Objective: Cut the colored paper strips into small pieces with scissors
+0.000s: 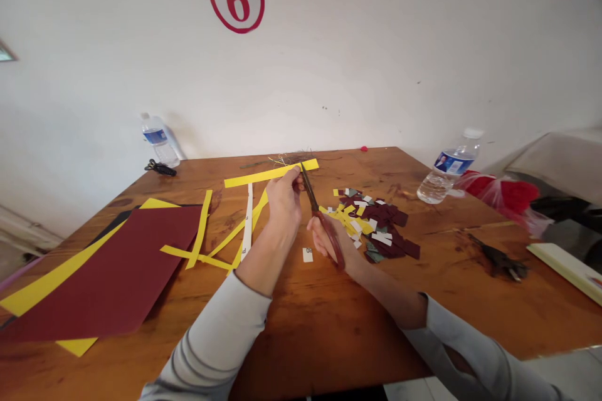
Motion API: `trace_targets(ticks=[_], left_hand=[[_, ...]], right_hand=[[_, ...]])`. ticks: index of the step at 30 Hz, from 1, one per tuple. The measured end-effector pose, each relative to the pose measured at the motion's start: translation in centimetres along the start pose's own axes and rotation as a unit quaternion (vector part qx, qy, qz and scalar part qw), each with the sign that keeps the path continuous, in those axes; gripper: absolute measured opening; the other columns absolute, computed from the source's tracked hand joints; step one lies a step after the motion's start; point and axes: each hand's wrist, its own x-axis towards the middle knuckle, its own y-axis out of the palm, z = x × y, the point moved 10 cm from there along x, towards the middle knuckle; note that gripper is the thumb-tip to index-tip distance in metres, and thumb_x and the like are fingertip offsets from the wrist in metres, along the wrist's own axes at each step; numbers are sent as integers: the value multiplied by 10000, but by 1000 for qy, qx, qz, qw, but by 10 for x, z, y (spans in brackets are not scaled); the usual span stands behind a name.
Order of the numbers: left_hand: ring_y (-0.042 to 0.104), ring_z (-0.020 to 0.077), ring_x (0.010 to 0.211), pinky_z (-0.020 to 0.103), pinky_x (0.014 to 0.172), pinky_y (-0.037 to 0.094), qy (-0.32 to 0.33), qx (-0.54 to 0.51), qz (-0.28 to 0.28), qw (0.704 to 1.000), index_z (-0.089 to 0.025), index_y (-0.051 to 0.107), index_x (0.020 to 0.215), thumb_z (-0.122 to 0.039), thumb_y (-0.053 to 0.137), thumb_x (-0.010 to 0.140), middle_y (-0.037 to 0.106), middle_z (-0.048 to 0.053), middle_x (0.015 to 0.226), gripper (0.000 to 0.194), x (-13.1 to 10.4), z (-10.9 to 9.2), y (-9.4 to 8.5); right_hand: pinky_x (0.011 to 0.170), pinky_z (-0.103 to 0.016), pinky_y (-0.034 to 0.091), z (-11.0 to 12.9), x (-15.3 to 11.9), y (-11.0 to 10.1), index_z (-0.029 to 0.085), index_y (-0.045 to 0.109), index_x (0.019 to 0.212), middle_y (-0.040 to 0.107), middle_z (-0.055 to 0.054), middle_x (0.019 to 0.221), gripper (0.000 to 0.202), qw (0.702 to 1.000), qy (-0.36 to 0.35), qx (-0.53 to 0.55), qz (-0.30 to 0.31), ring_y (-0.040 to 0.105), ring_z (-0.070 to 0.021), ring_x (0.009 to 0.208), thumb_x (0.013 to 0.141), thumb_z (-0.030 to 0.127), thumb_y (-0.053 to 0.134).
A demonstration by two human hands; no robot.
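Note:
A long yellow paper strip (254,177) is pinched in my left hand (285,199), running out to both sides of the fingers. My right hand (332,240) is closed on the red-handled scissors (311,193), whose dark blades point up and away and meet the strip just right of my left fingertips. Beside my right hand lies a pile of small cut pieces (388,222) in maroon, yellow, white and grey. One small white piece with print (307,255) lies alone between my forearms. More yellow strips (200,229) and a white strip (247,219) lie left of my left hand.
Large maroon (122,269) and yellow sheets (61,272) overlap on the left of the wooden table (291,351). Water bottles stand at the back left (160,141) and right (446,169). Black keys (160,168), a dark tool (501,260) and a pale box (569,272) lie around the edges.

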Motion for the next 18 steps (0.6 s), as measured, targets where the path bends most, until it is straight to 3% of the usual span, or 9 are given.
trace_targets(ticks=[5,10,18], left_hand=[[459,67,497,219,511,334,7,-4,4,1000,-146,566,542,-47,737,721,521,-23,518,266,0,0,0],[465,66,500,222,518,336,1,-1,1,1000,-147,564,540,-59,759,695,525,-24,514,264,1,4,-1],[457,64,491,223,513,337,-5,-7,-2,1000,-146,562,531,-40,716,698,518,-24,506,250,-1,3,0]], right_hand=[[369,-217,243,1,0,1,234,537,727,341,101,452,361,1000,0,4,-3,279,-85,359,860,551,645],[356,-200,253,-1,-1,0,241,498,706,330,103,455,410,999,15,27,-7,275,-78,368,846,596,649],[343,-211,211,8,-5,6,255,425,661,304,115,436,482,999,26,24,-9,253,-68,360,738,606,746]])
